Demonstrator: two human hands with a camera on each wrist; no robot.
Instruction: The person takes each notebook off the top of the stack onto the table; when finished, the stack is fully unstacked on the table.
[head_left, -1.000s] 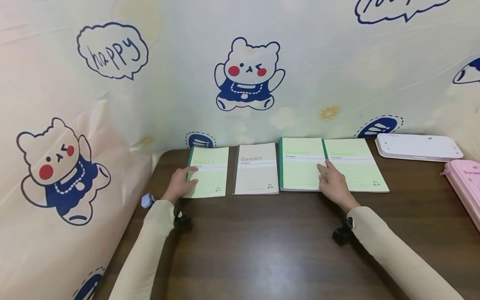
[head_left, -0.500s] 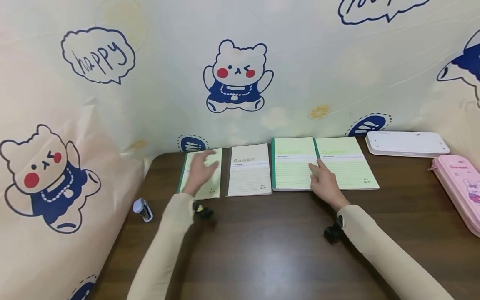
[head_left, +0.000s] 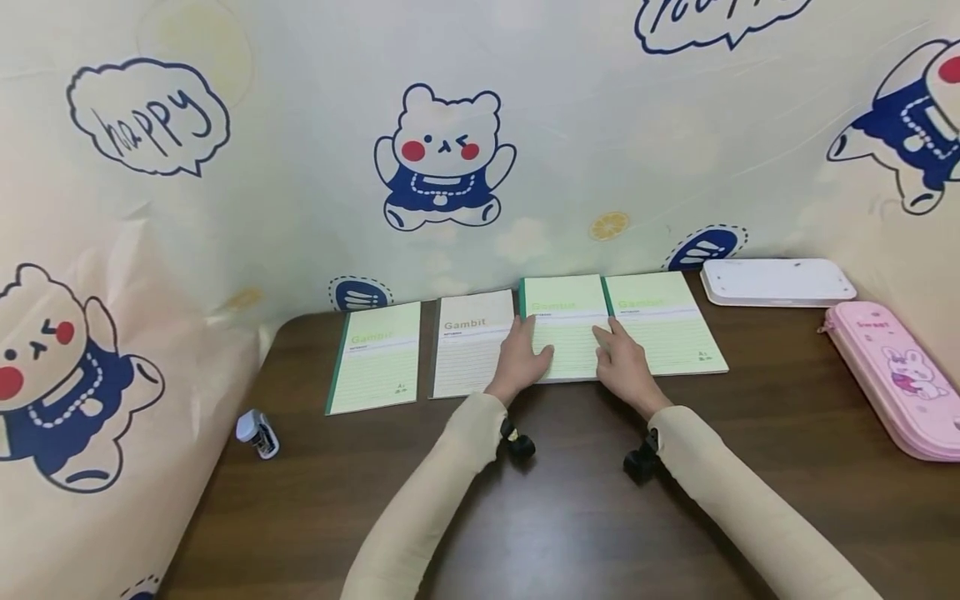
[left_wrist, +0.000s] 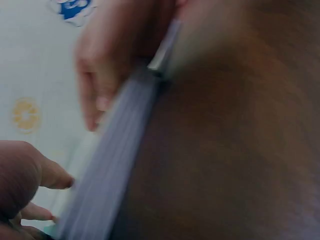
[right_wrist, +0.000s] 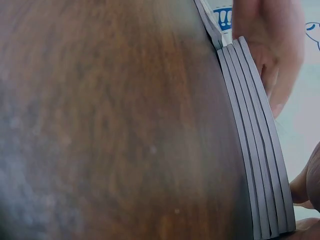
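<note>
Stack of notebooks (head_left: 572, 342) sits on the brown table (head_left: 570, 525), near its far side, with a pale green cover on top and a dark green spine along its left. The right wrist view shows several layered edges, one above another. The left hand (head_left: 517, 364) rests on the left part of the stack, its fingertips at the spine and its thumb on the cover; it is relaxed, with nothing clasped. The right hand (head_left: 628, 367) lies at the stack's right edge, index finger pointing away and thumb on the cover, also loose rather than clenched. The left wrist view is blurred. Just right of the stack lies another green notebook (head_left: 667, 321), partly under the right hand. Just to the left is a grey notebook (head_left: 465, 362), and beyond it, a little apart, a separate pale green notebook (head_left: 375, 367). A small bottle (head_left: 258, 434) lies near the table's left edge. A white case (head_left: 777, 283) and a pink case (head_left: 892, 375) are at the right. Behind hangs a cloth (head_left: 300, 167) printed with cartoon bears
</note>
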